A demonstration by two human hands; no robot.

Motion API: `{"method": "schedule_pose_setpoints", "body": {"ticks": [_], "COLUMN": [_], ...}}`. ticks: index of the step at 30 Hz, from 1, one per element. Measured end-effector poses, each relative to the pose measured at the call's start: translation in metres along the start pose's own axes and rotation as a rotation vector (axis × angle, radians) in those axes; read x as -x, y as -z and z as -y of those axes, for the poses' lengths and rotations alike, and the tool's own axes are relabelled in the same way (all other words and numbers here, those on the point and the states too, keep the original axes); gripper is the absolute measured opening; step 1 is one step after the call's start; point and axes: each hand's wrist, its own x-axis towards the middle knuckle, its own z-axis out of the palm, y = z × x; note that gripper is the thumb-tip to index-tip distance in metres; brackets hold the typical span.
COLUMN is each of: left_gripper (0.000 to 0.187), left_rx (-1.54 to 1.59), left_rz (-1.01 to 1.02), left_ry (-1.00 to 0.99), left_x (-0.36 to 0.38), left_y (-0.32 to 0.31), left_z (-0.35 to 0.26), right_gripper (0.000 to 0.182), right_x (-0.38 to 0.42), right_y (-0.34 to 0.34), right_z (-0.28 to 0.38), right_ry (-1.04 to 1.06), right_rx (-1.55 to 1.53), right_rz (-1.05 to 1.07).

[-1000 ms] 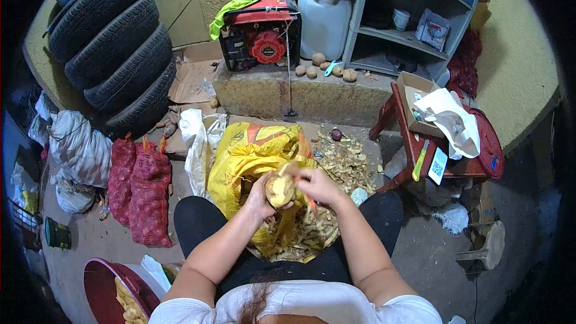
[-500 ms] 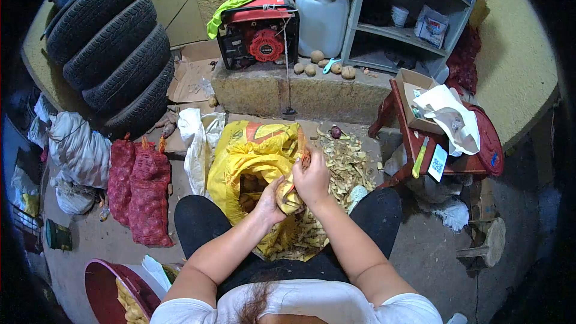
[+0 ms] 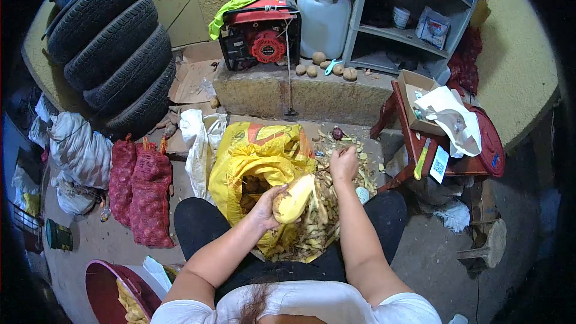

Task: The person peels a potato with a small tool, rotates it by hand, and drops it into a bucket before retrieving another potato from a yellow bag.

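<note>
My left hand [image 3: 268,206] is closed around a large, partly peeled potato [image 3: 293,201], pale yellow with some brown skin left on it. A strip of peel [image 3: 322,207] appears to hang beside its right side. My right hand [image 3: 344,165] is apart from the potato, to its upper right, with fingers curled together over the peelings. Whatever those fingers hold is hidden. Just beyond my left hand stands an open yellow sack [image 3: 240,162] with potatoes inside. A heap of potato peelings [image 3: 315,228] lies between my knees and spreads to the right of the sack.
A red onion [image 3: 338,134] lies past the peelings. Several potatoes and a light blue peeler [image 3: 332,67] rest on the ledge. Red net sacks [image 3: 150,198] stand left. A maroon tub [image 3: 102,288] holds peeled potatoes. A red stool [image 3: 414,150] carries a box, knife and phone.
My right hand has moved away from the potato, to the right and slightly up. My left hand has turned the potato so that a broad peeled side shows.
</note>
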Motion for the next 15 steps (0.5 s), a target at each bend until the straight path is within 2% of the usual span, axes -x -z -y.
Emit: {"method": "schedule_pose_setpoints", "body": {"ticks": [2, 4, 6, 8, 9, 11, 14, 15], "left_gripper": [0.047, 0.050, 0.051, 0.049, 0.048, 0.046, 0.045, 0.047], "left_rx": [0.062, 0.118, 0.153, 0.109, 0.108, 0.111, 0.196, 0.254], "left_rz": [-0.007, 0.038, 0.108, 0.056, 0.091, 0.122, 0.025, 0.139], "left_ry": [-0.036, -0.042, -0.054, -0.060, -0.059, -0.057, -0.116, -0.081], "left_x": [-0.009, -0.011, -0.013, -0.012, -0.011, -0.014, -0.025, -0.021], "left_y": [0.013, 0.016, 0.012, 0.003, -0.001, 0.000, 0.013, 0.014], "left_z": [-0.005, -0.007, -0.009, -0.008, -0.007, -0.003, 0.001, 0.000], "right_gripper": [0.030, 0.022, 0.018, 0.021, 0.023, 0.024, 0.026, 0.027], "right_x": [-0.001, 0.007, 0.009, 0.022, 0.033, 0.038, 0.035, 0.037], "right_y": [0.001, 0.015, 0.007, 0.007, 0.027, 0.029, 0.017, 0.025], "right_z": [0.004, 0.020, 0.020, 0.028, 0.046, 0.052, 0.044, 0.049], "right_ry": [-0.032, -0.025, -0.005, 0.140, 0.084, 0.083, 0.081, 0.064], "right_rx": [-0.033, -0.427, -0.544, -0.725, -0.731, -0.685, -0.628, -0.623], "right_rz": [0.011, 0.112, 0.145, 0.258, 0.323, 0.316, 0.285, 0.297]}}
